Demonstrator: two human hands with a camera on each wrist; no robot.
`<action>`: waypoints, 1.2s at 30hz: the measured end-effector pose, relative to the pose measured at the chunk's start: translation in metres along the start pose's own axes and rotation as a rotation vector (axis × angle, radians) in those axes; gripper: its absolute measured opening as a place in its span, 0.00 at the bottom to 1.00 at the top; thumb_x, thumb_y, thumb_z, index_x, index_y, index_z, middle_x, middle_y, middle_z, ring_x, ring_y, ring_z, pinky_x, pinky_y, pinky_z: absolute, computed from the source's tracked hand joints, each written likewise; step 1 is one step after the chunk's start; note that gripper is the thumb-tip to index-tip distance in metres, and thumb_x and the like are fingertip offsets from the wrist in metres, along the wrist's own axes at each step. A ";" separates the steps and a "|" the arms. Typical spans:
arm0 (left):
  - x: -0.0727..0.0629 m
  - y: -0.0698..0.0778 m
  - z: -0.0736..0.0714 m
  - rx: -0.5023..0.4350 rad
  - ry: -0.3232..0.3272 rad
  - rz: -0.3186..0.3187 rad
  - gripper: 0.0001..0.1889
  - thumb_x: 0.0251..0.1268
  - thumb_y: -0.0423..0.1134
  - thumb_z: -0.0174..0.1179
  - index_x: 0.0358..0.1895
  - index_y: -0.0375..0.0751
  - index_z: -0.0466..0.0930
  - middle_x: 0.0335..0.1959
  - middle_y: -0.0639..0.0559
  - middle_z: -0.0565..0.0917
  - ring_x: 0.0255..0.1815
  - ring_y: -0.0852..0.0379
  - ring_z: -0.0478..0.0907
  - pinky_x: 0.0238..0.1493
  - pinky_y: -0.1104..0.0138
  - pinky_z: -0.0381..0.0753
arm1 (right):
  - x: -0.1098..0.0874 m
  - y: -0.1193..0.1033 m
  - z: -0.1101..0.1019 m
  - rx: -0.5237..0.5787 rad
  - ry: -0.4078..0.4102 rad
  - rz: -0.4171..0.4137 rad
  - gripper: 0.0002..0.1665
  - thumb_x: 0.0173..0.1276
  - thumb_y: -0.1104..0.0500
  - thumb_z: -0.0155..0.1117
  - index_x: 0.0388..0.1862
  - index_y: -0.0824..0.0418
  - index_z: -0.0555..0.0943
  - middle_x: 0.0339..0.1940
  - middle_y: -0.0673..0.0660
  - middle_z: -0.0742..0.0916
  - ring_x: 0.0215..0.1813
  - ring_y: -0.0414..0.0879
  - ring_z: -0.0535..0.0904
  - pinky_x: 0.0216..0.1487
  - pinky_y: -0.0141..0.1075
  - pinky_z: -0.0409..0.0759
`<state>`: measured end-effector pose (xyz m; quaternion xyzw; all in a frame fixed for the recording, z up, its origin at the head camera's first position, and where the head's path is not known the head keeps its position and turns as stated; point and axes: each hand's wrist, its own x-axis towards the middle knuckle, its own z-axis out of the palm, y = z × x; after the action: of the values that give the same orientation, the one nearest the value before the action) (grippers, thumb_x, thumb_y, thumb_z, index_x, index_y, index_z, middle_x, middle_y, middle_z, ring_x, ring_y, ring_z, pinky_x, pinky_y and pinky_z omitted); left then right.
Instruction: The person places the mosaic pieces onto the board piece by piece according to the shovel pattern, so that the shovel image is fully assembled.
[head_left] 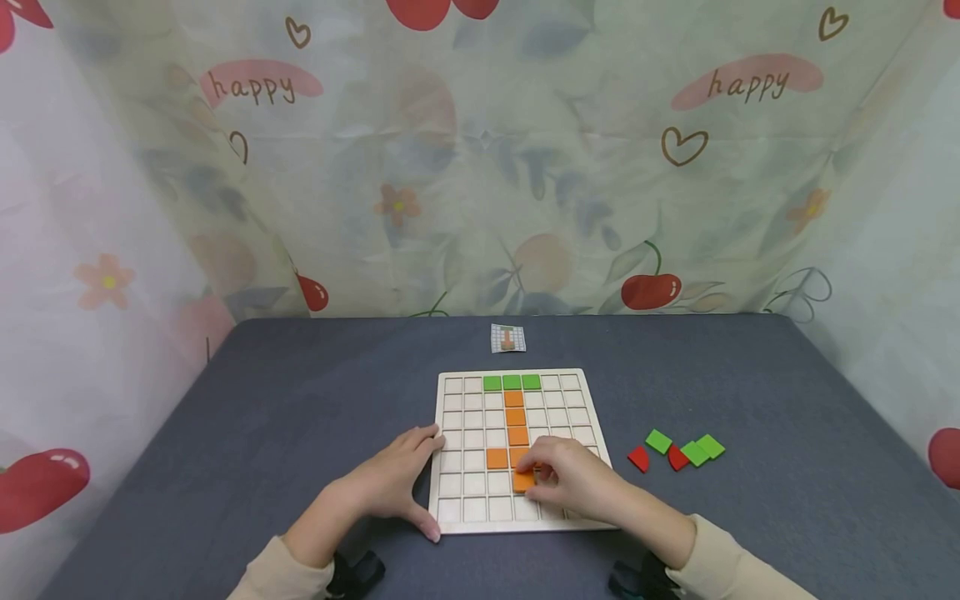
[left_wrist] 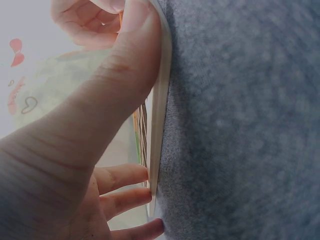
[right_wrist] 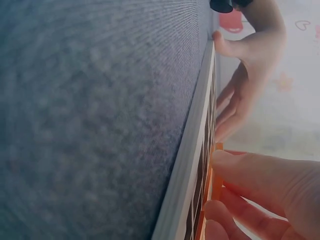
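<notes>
A white grid board (head_left: pixel 474 508) lies on the dark cloth, its top row bearing three green square tiles (head_left: pixel 512 382). Below them runs a column of orange square tiles (head_left: pixel 515 417), with another orange tile (head_left: pixel 497 458) to the left of the column's lower end. My right hand (head_left: pixel 573 475) pinches an orange square tile (head_left: pixel 522 482) between thumb and fingers at the column's bottom; the tile also shows in the right wrist view (right_wrist: pixel 218 180). My left hand (head_left: pixel 390 477) rests at the board's left edge, fingers extended and thumb at the near corner. My right hand hides some cells.
Right of the board lie loose green square tiles (head_left: pixel 658 442) and two red curved-edge pieces (head_left: pixel 638 458). A small printed card (head_left: pixel 507 338) sits beyond the board's far edge. A patterned curtain (head_left: pixel 480 167) hangs behind the table (head_left: pixel 315 375).
</notes>
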<state>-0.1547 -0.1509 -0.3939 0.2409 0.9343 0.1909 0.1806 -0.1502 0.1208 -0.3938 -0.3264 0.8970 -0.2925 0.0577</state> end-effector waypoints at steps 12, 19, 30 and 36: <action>0.000 0.001 -0.001 0.007 0.004 0.001 0.61 0.27 0.62 0.75 0.69 0.36 0.58 0.73 0.38 0.54 0.74 0.39 0.51 0.69 0.48 0.59 | 0.003 0.000 0.001 -0.026 -0.015 0.002 0.10 0.54 0.63 0.70 0.37 0.58 0.84 0.33 0.48 0.84 0.30 0.37 0.71 0.31 0.24 0.70; -0.001 0.001 -0.001 0.002 0.004 0.002 0.61 0.27 0.62 0.75 0.69 0.36 0.58 0.73 0.38 0.55 0.74 0.38 0.51 0.69 0.47 0.58 | 0.004 0.000 0.002 -0.038 -0.008 -0.017 0.11 0.53 0.64 0.71 0.36 0.59 0.84 0.31 0.48 0.84 0.29 0.37 0.71 0.31 0.24 0.70; -0.001 0.000 0.000 -0.006 0.005 0.004 0.61 0.27 0.62 0.75 0.69 0.36 0.58 0.73 0.38 0.54 0.74 0.38 0.50 0.69 0.47 0.58 | 0.004 -0.001 0.002 -0.047 -0.001 -0.012 0.11 0.52 0.64 0.71 0.37 0.58 0.84 0.31 0.48 0.83 0.29 0.37 0.71 0.32 0.25 0.70; -0.001 0.000 0.001 -0.004 0.004 0.002 0.61 0.27 0.62 0.75 0.69 0.36 0.57 0.73 0.38 0.54 0.74 0.38 0.50 0.69 0.47 0.58 | 0.000 0.004 -0.008 -0.019 0.020 0.042 0.11 0.54 0.64 0.69 0.38 0.58 0.84 0.34 0.49 0.85 0.31 0.37 0.72 0.32 0.26 0.72</action>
<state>-0.1540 -0.1511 -0.3944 0.2409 0.9340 0.1935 0.1791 -0.1550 0.1276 -0.3896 -0.3050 0.9070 -0.2858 0.0520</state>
